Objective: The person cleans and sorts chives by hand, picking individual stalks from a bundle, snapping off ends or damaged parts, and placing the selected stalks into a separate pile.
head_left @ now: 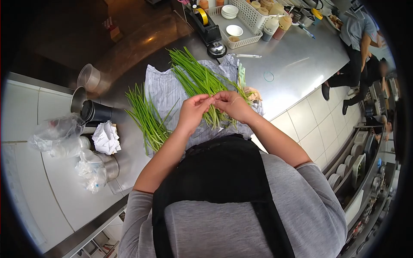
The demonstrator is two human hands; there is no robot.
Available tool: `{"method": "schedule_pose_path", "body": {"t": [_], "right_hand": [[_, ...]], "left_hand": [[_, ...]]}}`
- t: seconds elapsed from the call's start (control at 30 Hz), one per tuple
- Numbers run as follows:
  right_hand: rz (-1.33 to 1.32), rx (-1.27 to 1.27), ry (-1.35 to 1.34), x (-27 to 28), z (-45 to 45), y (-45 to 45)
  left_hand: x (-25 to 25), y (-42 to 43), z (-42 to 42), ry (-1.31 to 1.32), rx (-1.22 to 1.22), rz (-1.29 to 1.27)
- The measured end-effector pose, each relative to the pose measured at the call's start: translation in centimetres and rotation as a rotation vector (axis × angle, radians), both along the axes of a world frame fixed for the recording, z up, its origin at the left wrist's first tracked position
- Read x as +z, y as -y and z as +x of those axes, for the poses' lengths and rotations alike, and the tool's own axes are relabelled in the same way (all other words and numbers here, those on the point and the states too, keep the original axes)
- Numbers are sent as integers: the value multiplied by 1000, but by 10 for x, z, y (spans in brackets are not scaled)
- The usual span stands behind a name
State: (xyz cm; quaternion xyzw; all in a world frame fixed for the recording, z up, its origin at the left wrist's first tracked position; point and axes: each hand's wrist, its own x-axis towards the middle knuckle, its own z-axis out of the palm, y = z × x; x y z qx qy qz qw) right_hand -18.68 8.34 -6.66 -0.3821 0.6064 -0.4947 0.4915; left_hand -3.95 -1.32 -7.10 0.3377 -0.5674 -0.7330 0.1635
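Observation:
Long green stalks (195,73) lie in a bundle on a striped grey cloth (160,84), their pale ends toward me. Over the lower part of this bundle, my left hand (195,112) and my right hand (232,105) meet at the fingertips. Both hands are closed in a pinch; what is between the fingers is too small to make out. A thin light band shows on my right hand. A second bunch of green stalks (148,118) rests to the left, partly on the cloth and partly on the metal counter.
A tape dispenser (206,26), a call bell (217,50) and a white basket (247,38) stand behind. Cups (97,112), crumpled paper (106,137) and plastic bags (58,133) are at left. Other people (359,43) are at far right.

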Motion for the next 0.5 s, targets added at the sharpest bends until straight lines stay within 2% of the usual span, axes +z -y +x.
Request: {"method": "schedule_pose_path", "body": {"t": [0.17,0.37,0.5], "right_hand": [[67,-85,156,19,-4,-11],[2,-103,209,26,1,-19],[-25,-131,241,26,3,-21]], "left_hand": [[11,-3,-11,-139,118,263],[21,-5,-13,-258,190,277],[32,-7,-13,-263,145,250]]}}
